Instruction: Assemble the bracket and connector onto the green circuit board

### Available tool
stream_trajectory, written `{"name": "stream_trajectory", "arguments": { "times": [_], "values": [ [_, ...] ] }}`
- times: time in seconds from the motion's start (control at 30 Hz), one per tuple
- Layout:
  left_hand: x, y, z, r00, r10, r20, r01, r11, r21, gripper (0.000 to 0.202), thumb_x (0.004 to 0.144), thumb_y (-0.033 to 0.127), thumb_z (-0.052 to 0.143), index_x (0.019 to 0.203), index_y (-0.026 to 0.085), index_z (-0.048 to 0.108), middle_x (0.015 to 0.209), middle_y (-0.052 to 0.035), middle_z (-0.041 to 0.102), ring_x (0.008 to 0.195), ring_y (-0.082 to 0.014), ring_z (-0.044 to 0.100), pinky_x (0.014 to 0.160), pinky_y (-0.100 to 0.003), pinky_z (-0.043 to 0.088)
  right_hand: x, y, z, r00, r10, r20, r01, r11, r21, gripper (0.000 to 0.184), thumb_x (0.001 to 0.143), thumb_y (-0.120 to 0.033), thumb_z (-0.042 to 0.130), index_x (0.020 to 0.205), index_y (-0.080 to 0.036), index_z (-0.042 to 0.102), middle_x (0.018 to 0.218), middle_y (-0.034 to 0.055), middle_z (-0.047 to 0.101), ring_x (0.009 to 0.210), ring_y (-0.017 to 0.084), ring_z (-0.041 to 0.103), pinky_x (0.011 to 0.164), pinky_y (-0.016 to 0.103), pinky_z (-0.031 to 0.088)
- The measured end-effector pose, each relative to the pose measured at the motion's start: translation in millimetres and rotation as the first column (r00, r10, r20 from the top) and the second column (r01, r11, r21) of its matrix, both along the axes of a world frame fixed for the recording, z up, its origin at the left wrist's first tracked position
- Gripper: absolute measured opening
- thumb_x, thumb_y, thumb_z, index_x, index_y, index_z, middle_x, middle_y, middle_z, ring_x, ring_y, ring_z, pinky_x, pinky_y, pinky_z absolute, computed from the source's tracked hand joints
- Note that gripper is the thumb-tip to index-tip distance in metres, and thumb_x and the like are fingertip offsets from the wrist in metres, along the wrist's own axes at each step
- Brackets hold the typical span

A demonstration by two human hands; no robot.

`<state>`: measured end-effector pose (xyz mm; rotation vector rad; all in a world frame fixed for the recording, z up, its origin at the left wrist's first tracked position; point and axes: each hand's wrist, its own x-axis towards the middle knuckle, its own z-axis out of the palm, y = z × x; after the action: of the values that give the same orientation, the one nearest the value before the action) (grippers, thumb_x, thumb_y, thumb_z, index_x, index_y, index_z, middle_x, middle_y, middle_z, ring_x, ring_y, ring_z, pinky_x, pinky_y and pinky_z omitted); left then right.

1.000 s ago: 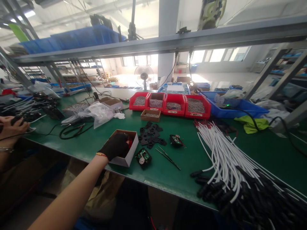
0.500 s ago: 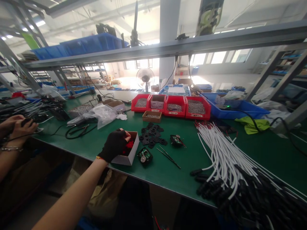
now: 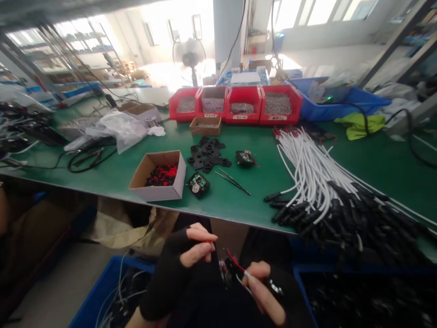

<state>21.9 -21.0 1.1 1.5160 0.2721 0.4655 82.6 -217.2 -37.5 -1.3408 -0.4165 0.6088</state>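
Observation:
My left hand (image 3: 196, 248), in a black fingerless glove, is closed in a pinch over my lap. A sliver of a small red part (image 3: 208, 241) shows between thumb and forefinger. To its right, my right hand (image 3: 262, 291), also gloved, is closed around a white cable (image 3: 246, 274). Bare red and black wire ends (image 3: 234, 258) stick out of the cable toward my left hand. Between the hands is a dark piece with shiny metal (image 3: 223, 272), blurred. A silver piece (image 3: 275, 288) shows by my right hand; I cannot tell whether it is held.
On the green bench (image 3: 225, 212) stands a cardboard box (image 3: 165, 195) of red and black parts. Near it lie circuit-board assemblies (image 3: 198, 184), tweezers (image 3: 234, 182) and black plates (image 3: 206, 155). White cables (image 3: 307, 177) pile up rightward. Red bins (image 3: 242, 119) line the back.
My left hand has left the cardboard box and come down to my lap with a small red part. My right hand and its cable have come into view. The camera has tilted down.

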Motion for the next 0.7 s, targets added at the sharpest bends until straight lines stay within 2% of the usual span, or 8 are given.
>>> {"name": "stream_trajectory", "arguments": {
  "times": [0.07,0.13,0.2,0.3,0.37,0.43,0.57,0.7],
  "values": [
    [-1,-7,-14.4,0.998,-0.038,0.051,0.045,0.986,-0.159,0.005,0.086,0.027,0.078,0.084,0.023,0.08,0.064,0.0018,0.061,0.063,-0.0129,0.057,0.062,-0.025,0.044,-2,-1,-1.0,0.998,0.004,0.069,-0.004,1.0,0.0,0.044,0.106,-0.059,0.062,0.085,-0.021,0.073,0.068,-0.0022,0.063,0.06,0.011,0.057,0.056,0.023,0.036],
    [-1,-12,-25.6,0.995,-0.053,0.084,0.073,0.963,-0.261,0.009,0.086,0.031,0.079,0.083,0.022,0.078,0.065,0.0021,0.058,0.062,-0.0122,0.054,0.06,-0.025,0.042,-4,-1,-1.4,0.994,0.017,0.106,-0.017,1.0,-0.004,0.045,0.107,-0.058,0.06,0.086,-0.021,0.073,0.061,-0.0045,0.054,0.054,0.011,0.049,0.056,0.025,0.035],
    [-2,-16,-32.3,0.993,-0.057,0.105,0.086,0.951,-0.297,0.013,0.087,0.035,0.079,0.082,0.023,0.076,0.066,0.0029,0.057,0.059,-0.0114,0.051,0.057,-0.025,0.039,-5,-1,-0.4,0.995,0.036,0.097,-0.035,0.999,-0.017,0.046,0.107,-0.059,0.059,0.086,-0.021,0.073,0.057,-0.0064,0.045,0.051,0.011,0.042,0.058,0.026,0.035],
    [-3,-17,-33.5,0.992,-0.066,0.109,0.095,0.952,-0.29,0.014,0.085,0.035,0.082,0.08,0.023,0.075,0.068,0.0026,0.057,0.062,-0.0118,0.052,0.057,-0.025,0.04,-9,0,2.5,0.996,0.036,0.086,-0.033,0.999,-0.04,0.047,0.107,-0.06,0.059,0.087,-0.02,0.072,0.063,-0.0035,0.056,0.053,0.011,0.046,0.056,0.025,0.035],
    [-4,-15,-30.4,0.992,-0.081,0.095,0.104,0.959,-0.263,0.013,0.084,0.032,0.083,0.079,0.022,0.077,0.07,0.0014,0.06,0.067,-0.0131,0.054,0.06,-0.026,0.042,-10,0,4.2,0.993,0.035,0.114,-0.029,0.998,-0.058,0.044,0.108,-0.056,0.059,0.087,-0.02,0.071,0.067,-0.0009,0.063,0.055,0.012,0.053,0.052,0.024,0.035],
    [-6,-12,-26.3,0.992,-0.092,0.086,0.108,0.972,-0.207,0.013,0.084,0.032,0.084,0.079,0.022,0.078,0.072,0.0006,0.062,0.07,-0.014,0.056,0.063,-0.026,0.044,-11,-1,5.7,0.987,0.039,0.154,-0.025,0.996,-0.089,0.041,0.109,-0.052,0.059,0.088,-0.02,0.072,0.066,-0.0002,0.063,0.054,0.013,0.056,0.05,0.024,0.038],
    [-6,-5,-18.8,0.987,-0.118,0.109,0.12,0.993,-0.013,0.014,0.087,0.036,0.082,0.081,0.024,0.08,0.071,0.0002,0.066,0.071,-0.0147,0.06,0.065,-0.027,0.047,-7,-5,8.3,0.969,0.023,0.247,0.01,0.991,-0.135,0.041,0.11,-0.051,0.056,0.085,-0.021,0.071,0.076,0.0015,0.067,0.053,0.014,0.053,0.052,0.026,0.04],
    [-6,1,-11.7,0.986,-0.138,0.094,0.121,0.979,0.165,0.01,0.09,0.035,0.079,0.089,0.026,0.083,0.075,-0.0006,0.069,0.072,-0.0144,0.063,0.066,-0.027,0.05,0,-8,7.8,0.941,0.098,0.323,-0.047,0.986,-0.161,0.032,0.109,-0.035,0.059,0.082,-0.021,0.07,0.072,-0.0003,0.064,0.061,0.015,0.057,0.059,0.027,0.042]
  ]
}}
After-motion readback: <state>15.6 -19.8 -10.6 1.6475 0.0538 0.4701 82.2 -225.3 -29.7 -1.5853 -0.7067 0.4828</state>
